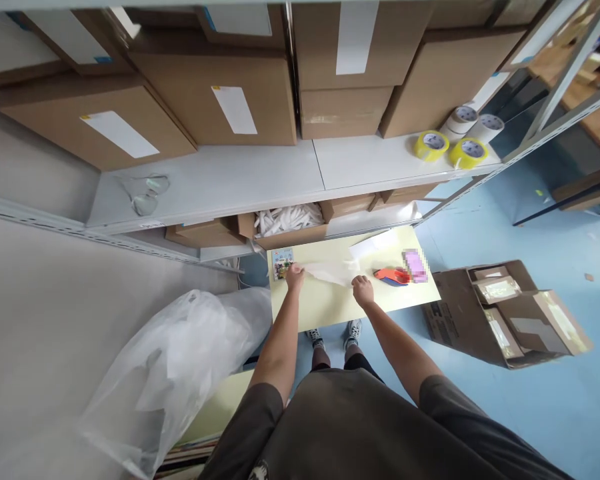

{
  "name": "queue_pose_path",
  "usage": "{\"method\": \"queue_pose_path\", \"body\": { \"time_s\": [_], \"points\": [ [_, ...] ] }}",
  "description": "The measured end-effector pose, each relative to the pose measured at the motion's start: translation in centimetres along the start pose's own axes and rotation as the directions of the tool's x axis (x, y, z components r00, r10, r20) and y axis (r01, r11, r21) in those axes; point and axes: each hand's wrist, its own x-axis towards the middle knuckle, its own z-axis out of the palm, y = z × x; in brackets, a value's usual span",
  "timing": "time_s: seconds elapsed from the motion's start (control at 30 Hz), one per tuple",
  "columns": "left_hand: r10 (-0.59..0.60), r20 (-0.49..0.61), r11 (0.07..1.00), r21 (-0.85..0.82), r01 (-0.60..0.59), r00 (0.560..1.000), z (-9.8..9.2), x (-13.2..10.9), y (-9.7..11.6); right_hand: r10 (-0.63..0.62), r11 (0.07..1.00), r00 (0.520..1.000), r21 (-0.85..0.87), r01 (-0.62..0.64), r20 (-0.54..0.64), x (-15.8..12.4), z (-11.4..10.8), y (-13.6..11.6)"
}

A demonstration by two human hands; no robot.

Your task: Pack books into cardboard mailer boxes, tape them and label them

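On a pale yellow table top (pixel 325 308), my left hand (pixel 295 277) grips one end of a translucent plastic bag (pixel 330 272), right beside a small colourful printed card (pixel 283 264). My right hand (pixel 363 291) rests near the bag's other end, its fingers bunched and partly hidden. To its right lie an orange and blue tape dispenser (pixel 393 277) and a blurred pink packet (pixel 415 265). A white paper sheet (pixel 373 244) lies at the table's far edge.
Grey metal shelving (pixel 205 187) holds cardboard boxes (pixel 220 100) and several tape rolls (pixel 460 137). An open box of white items (pixel 290 227) sits under the shelf. A large plastic sack (pixel 180 360) lies left of the table; an open carton (pixel 505 313) stands on the blue floor at right.
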Motion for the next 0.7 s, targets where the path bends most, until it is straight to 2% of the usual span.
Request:
{"method": "queue_pose_path", "body": {
  "time_s": [0.07, 0.13, 0.2, 0.23, 0.3, 0.37, 0.43, 0.5, 0.57, 0.7],
  "points": [
    [-0.034, -0.11, 0.996, 0.082, 0.044, 0.993, 0.5, -0.8, -0.3, 0.015, 1.0, 0.997, 0.004, -0.015, 0.081, -0.3, 1.2, 0.3],
    [0.028, -0.136, 0.99, 0.139, -0.009, 0.99, 1.2, -1.9, -0.1, 0.011, 1.0, 0.993, 0.017, -0.013, 0.121, -0.9, 2.1, 0.7],
    [0.154, 0.018, 0.972, 0.176, -0.154, 0.988, 2.3, -3.1, 0.5, -0.001, 0.999, 0.991, 0.044, -0.005, 0.136, -1.6, 2.6, 1.2],
    [0.21, 0.134, 0.954, 0.188, -0.233, 0.969, 2.9, -3.6, 0.8, -0.009, 0.998, 0.989, 0.06, 0.0, 0.144, -2.0, 2.6, 1.6],
    [0.275, 0.348, 0.904, 0.225, -0.365, 0.896, 4.2, -4.4, 1.2, -0.028, 0.996, 0.985, 0.091, 0.012, 0.17, -2.4, 2.3, 2.3],
    [0.24, 0.47, 0.851, 0.32, -0.417, 0.849, 5.5, -5.0, 1.2, -0.05, 0.993, 0.98, 0.119, 0.027, 0.195, -2.5, 1.7, 3.0],
    [0.127, 0.515, 0.802, 0.45, -0.393, 0.848, 6.5, -5.4, 0.6, -0.058, 0.989, 0.98, 0.143, 0.03, 0.192, -2.1, 1.1, 3.4],
    [0.015, 0.523, 0.75, 0.558, -0.355, 0.852, 7.3, -5.9, -0.3, -0.048, 0.987, 0.99, 0.16, 0.027, 0.133, -1.4, 0.8, 3.5],
    [-0.045, 0.514, 0.708, 0.622, -0.336, 0.857, 7.7, -6.4, -1.4, -0.06, 0.983, 0.995, 0.178, 0.046, 0.078, -0.6, 1.2, 3.2],
    [-0.085, 0.484, 0.663, 0.68, -0.314, 0.871, 7.6, -7.4, -2.9, -0.145, 0.976, 0.972, 0.186, 0.111, 0.184, 0.9, 2.8, 2.9]
  ]
}}
